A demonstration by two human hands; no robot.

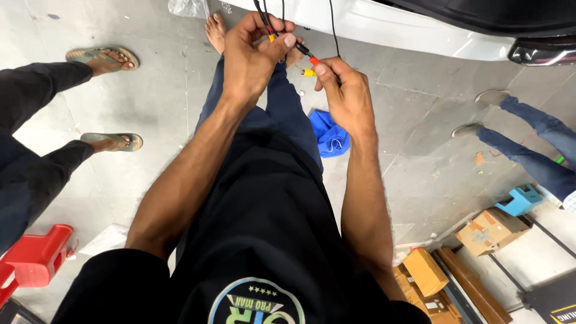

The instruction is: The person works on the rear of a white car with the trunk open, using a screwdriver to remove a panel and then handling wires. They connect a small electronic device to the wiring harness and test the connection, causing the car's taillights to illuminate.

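Black cables [266, 18] pinched in left hand [249, 60] fingers, red plug [314, 60] at right hand [345, 93] fingertips, both closed.

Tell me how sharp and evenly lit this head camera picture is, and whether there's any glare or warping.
Head view: both hands, left hand and right hand, are sharp, as is the small red plug; light is soft and even, shadows faint; mild glare on the glossy white car panel; wide-angle warping stretches the bystanders' legs at the edges.
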